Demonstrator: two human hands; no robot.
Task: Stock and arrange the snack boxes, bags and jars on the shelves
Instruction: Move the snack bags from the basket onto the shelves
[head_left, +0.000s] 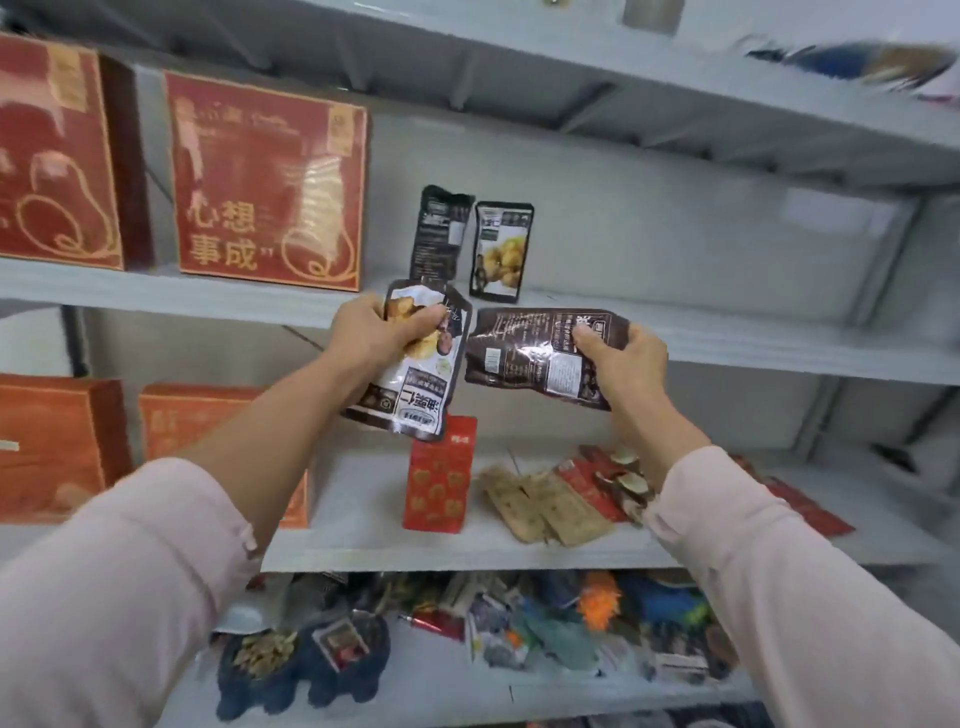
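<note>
My left hand (371, 332) grips a dark snack bag with a chestnut picture (415, 384), held upside down in front of the upper shelf's edge (753, 343). My right hand (626, 364) holds a second dark bag (530, 353) sideways, back label facing me, just right of the first. Two matching bags stand upright on that shelf behind them: one showing its back (439, 234), one showing its front (501, 252). Both hands are raised level with the shelf lip.
Two large red gift boxes (267, 179) stand at the left of the upper shelf. The shelf below carries orange boxes (62, 447), a small red box (439, 475) and flat packets (550, 506). Mixed snack bags (519, 623) crowd the bottom shelf.
</note>
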